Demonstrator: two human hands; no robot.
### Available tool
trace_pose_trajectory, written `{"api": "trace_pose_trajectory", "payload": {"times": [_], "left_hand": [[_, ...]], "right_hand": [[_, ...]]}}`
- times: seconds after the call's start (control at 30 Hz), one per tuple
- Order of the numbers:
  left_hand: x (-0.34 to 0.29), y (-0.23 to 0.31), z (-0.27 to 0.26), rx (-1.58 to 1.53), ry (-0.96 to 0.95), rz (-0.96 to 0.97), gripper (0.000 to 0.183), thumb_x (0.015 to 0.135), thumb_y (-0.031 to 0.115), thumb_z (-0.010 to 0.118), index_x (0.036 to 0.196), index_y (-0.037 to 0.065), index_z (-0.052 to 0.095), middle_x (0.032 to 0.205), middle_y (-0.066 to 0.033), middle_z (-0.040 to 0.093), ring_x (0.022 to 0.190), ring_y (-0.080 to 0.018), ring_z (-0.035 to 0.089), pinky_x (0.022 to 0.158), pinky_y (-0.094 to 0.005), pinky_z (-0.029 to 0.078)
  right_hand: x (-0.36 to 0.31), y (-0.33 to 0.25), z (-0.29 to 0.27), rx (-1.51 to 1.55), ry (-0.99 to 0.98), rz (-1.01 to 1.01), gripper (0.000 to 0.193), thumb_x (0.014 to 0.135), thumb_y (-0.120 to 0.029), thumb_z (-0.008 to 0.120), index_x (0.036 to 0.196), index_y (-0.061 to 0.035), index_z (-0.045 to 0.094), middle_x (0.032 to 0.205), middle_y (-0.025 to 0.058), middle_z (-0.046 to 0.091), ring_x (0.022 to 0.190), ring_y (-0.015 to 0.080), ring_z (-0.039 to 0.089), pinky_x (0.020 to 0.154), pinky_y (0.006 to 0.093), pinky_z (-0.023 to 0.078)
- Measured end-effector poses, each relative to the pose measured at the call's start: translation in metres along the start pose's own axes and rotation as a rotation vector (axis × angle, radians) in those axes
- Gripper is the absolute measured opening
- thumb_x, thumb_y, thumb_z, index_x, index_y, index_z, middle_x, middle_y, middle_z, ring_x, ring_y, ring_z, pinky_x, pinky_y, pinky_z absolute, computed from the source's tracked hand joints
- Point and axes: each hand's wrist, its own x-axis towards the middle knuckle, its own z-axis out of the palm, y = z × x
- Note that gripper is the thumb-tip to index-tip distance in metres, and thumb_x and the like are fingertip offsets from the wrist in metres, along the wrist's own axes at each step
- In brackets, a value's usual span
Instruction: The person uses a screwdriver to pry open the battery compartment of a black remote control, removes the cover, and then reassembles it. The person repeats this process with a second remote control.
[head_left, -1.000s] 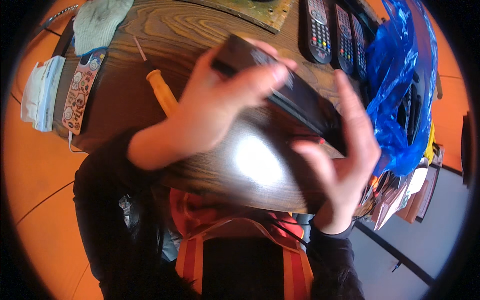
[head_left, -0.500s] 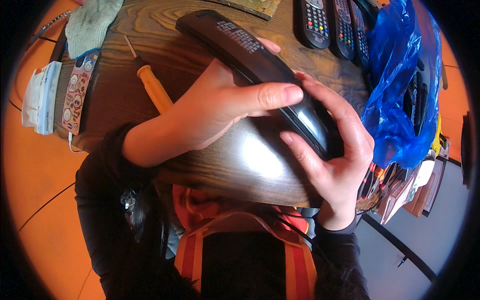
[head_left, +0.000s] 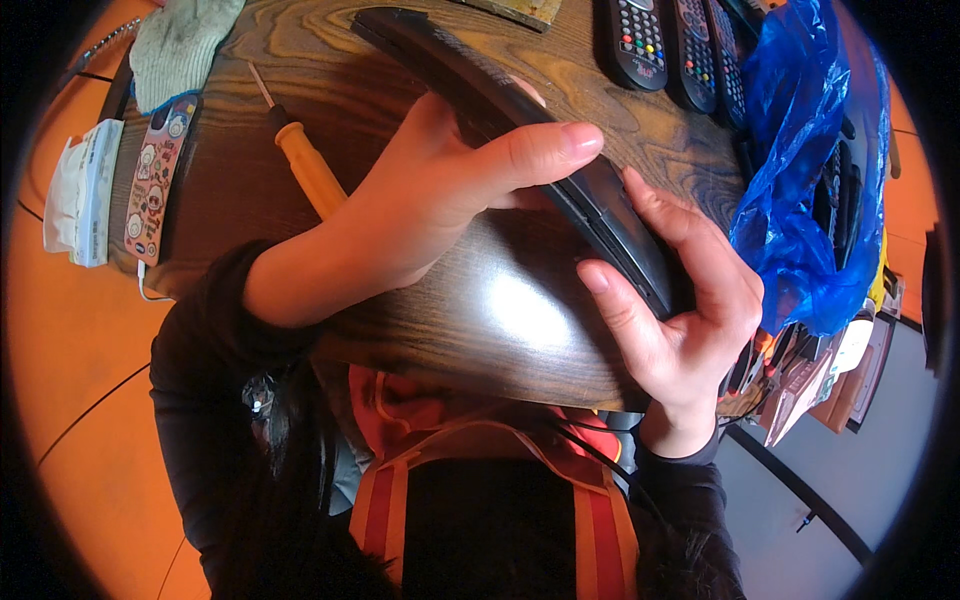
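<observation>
A long black remote control is held slantwise above the wooden table, its back and one side edge showing. My left hand grips it around the middle, thumb laid across the back and the fingers mostly hidden beneath. At the near right end my right hand holds it between the thumb and fingers. A seam runs along the side edge facing me. On the table beside my left forearm lies a screwdriver with an orange-yellow handle, its shaft pointing away.
Several remote controls lie at the far right, beside a crumpled blue plastic bag with dark things in it. At the left are a phone in a patterned case with a white cable, a grey-white knit glove and a tissue pack.
The remote has been rolled so that its side edge shows more and its printed back less. My right hand has shifted slightly to the right, and its fingers have moved.
</observation>
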Motion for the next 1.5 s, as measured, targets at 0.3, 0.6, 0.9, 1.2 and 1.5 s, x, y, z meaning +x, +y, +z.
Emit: {"api": "trace_pose_trajectory", "payload": {"times": [0.3, 0.6, 0.9, 1.2, 1.5], "left_hand": [[0.001, 0.001, -0.003, -0.056, -0.048, -0.033, 0.030, 0.080, 0.013, 0.051, 0.108, 0.002, 0.047, 0.104, -0.0139, 0.058, 0.100, -0.0205, 0.055, 0.087, -0.0352, 0.043], [-0.001, -0.004, -0.003, 0.086, -0.125, 0.103, 0.042, 0.078, 0.008, 0.059, 0.117, -0.002, 0.044, 0.111, -0.0100, 0.055, 0.102, -0.0193, 0.054, 0.089, -0.0340, 0.043], [0.003, -0.006, -0.008, 0.108, -0.248, -0.037, 0.033, 0.086, 0.025, 0.056, 0.108, 0.001, 0.050, 0.094, -0.0063, 0.059, 0.087, -0.0139, 0.057, 0.077, -0.0261, 0.047], [-0.001, -0.012, 0.000, 0.097, -0.088, 0.006, 0.026, 0.092, 0.026, 0.044, 0.095, 0.002, 0.053, 0.076, -0.0004, 0.054, 0.070, -0.0060, 0.051, 0.063, -0.0220, 0.041], [-0.014, -0.002, 0.011, 0.608, -0.091, 0.111, 0.016, 0.088, 0.016, 0.050, 0.089, 0.000, 0.049, 0.066, -0.0146, 0.051, 0.055, -0.0224, 0.051, 0.052, -0.0308, 0.039]], "right_hand": [[-0.001, 0.000, 0.004, -0.021, 0.026, -0.043, 0.046, 0.061, -0.012, 0.077, 0.099, 0.0061, 0.060, 0.096, 0.0182, 0.063, 0.089, 0.0250, 0.061, 0.082, 0.0303, 0.046], [0.000, 0.003, 0.012, -0.349, 0.091, -0.236, 0.050, 0.067, -0.020, 0.073, 0.105, 0.0071, 0.055, 0.106, 0.0212, 0.057, 0.099, 0.0308, 0.055, 0.086, 0.0344, 0.042], [-0.004, 0.010, 0.005, 1.053, 0.014, 0.546, 0.037, 0.086, -0.005, 0.053, 0.120, 0.0067, 0.045, 0.101, 0.0121, 0.062, 0.092, 0.0148, 0.059, 0.083, 0.0246, 0.044], [-0.001, 0.013, 0.014, 1.067, 0.150, 0.630, 0.031, 0.080, 0.003, 0.059, 0.109, 0.0028, 0.050, 0.097, 0.0071, 0.062, 0.084, 0.0104, 0.059, 0.071, 0.0209, 0.049], [-0.004, 0.017, 0.027, 1.385, 0.130, 0.567, 0.025, 0.081, -0.004, 0.059, 0.105, 0.0009, 0.055, 0.105, 0.0147, 0.059, 0.099, 0.0210, 0.056, 0.089, 0.0329, 0.044]]}}
